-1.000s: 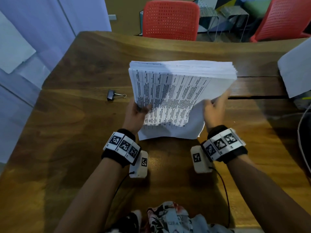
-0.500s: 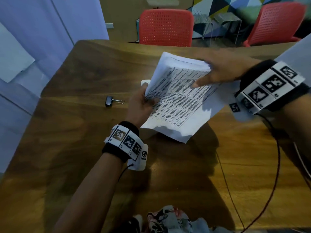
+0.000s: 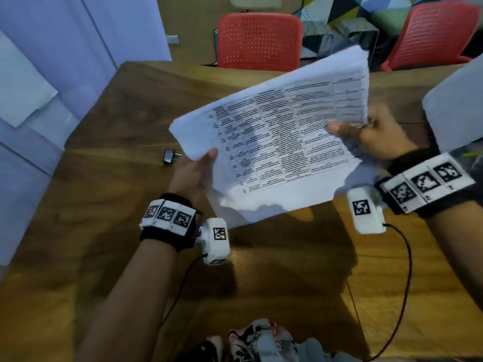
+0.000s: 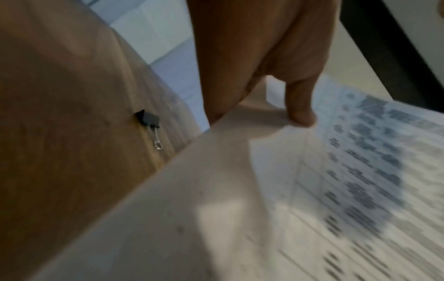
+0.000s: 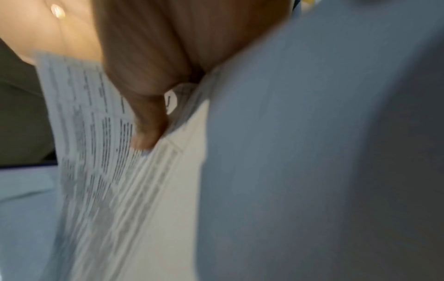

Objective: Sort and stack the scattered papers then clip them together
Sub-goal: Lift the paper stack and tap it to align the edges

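Note:
A thick stack of printed papers [image 3: 274, 137] hangs tilted above the wooden table [image 3: 117, 178], its far right corner raised. My left hand [image 3: 194, 172] grips the stack's near left corner, thumb on top [image 4: 301, 116]. My right hand [image 3: 371, 131] pinches the right edge, thumb on the printed face [image 5: 146, 133]. The stack fills both wrist views [image 4: 240, 209] [image 5: 120, 171]. A black binder clip [image 3: 169, 155] lies on the table just left of my left hand, also seen in the left wrist view [image 4: 147, 118].
Two red chairs [image 3: 258, 40] [image 3: 439, 35] stand beyond the table's far edge. A sheet of white paper [image 3: 454, 105] lies at the right edge of the table. Wrist camera cables [image 3: 402, 283] trail across the near tabletop.
The stack has been turned from upright on its edge to a slanted, nearly landscape hold. My right hand went from the top edge down to the right edge.

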{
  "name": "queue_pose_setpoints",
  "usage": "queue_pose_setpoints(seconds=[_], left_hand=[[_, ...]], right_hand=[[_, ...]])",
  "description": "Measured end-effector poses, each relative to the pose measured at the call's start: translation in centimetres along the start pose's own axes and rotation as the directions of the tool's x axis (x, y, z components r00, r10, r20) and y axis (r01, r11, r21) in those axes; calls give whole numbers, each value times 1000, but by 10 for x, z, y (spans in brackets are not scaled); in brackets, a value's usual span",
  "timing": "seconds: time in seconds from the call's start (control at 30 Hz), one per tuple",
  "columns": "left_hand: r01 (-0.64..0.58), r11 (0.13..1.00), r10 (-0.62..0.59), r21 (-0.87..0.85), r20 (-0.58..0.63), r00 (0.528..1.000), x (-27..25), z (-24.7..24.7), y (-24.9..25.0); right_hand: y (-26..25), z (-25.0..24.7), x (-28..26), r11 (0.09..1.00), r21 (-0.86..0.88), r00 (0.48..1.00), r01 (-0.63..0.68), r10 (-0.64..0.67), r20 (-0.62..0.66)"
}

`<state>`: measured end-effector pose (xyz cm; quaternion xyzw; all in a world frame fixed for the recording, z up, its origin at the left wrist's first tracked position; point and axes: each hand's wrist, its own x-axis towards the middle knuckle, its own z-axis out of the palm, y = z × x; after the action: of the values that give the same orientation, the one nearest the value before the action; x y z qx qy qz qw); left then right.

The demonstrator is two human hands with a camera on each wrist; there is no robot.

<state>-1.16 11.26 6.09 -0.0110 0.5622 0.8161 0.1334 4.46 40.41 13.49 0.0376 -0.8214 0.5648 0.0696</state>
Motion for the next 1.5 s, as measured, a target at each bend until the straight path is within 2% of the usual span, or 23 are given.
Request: queue_pose_setpoints(seconds=[0.07,0.13,0.17,0.27,0.33,0.5,0.6,0.67,0.7,0.73,0.77,0.8,0.87,0.9,1.0,1.03,1.1,1.2,1.27,1.33,1.4,1.47,1.5], left_hand=[[-75,988,94,134,-142,985,3,4,-4],[-175,948,229,264,-191,955,6,5,-7],[-210,944,263,254,-193,945,5,5,-8],[-168,945,226,280,-189,956,5,2,-18],[-130,937,174,324,-109,979,4,-3,-25],[-182,942,210,283,-72,975,-4,-2,-25],[-168,941,202,293,-89,975,2,-1,-16],[-188,901,262,391,-146,954,4,4,-3],[-231,840,345,492,-156,925,4,9,5],[-274,742,424,612,-112,898,4,16,14],[-295,614,466,732,-34,884,5,23,23],[-284,456,451,843,56,891,5,32,30],[-257,166,270,952,207,940,7,51,37],[-282,79,167,956,266,949,11,61,34],[-399,-205,-46,894,398,916,15,94,19],[-429,-286,-64,857,430,901,16,104,14],[-451,-343,-53,824,463,885,17,117,9],[-412,-319,57,854,451,891,14,118,9],[-378,-220,167,899,417,894,12,110,16],[-401,-40,274,915,396,877,11,97,28],[-447,184,333,875,372,866,13,81,39],[-441,443,332,781,314,890,17,68,42],[-412,584,315,700,272,909,16,64,40]], right_hand=[[19,9,-6,999,34,995,-40,43,-87],[37,19,-13,995,91,981,-44,60,-183],[44,26,-16,990,135,970,-47,78,-231],[63,43,-27,965,251,947,-80,152,-283],[76,52,-33,945,303,944,-126,208,-257],[90,55,-30,912,365,921,-186,291,-258],[91,52,-25,905,373,904,-202,319,-284],[93,51,-23,898,389,900,-206,330,-285],[93,51,-22,899,390,907,-200,320,-273],[93,51,-22,902,385,914,-197,311,-259],[92,50,-22,904,380,921,-196,302,-246],[91,49,-22,908,372,929,-192,290,-231],[91,47,-22,918,346,941,-191,272,-203],[91,46,-21,924,332,944,-190,265,-198],[94,46,-21,918,339,937,-208,286,-200],[95,46,-20,910,353,933,-216,299,-199],[96,44,-20,903,369,934,-221,305,-188],[99,40,-22,898,358,939,-257,319,-125],[102,38,-25,895,315,928,-317,361,-91],[109,36,-30,887,297,912,-354,398,-101],[110,36,-32,843,425,902,-331,415,-121],[104,40,-29,729,621,890,-287,443,-109],[98,43,-25,699,671,901,-249,420,-104]])
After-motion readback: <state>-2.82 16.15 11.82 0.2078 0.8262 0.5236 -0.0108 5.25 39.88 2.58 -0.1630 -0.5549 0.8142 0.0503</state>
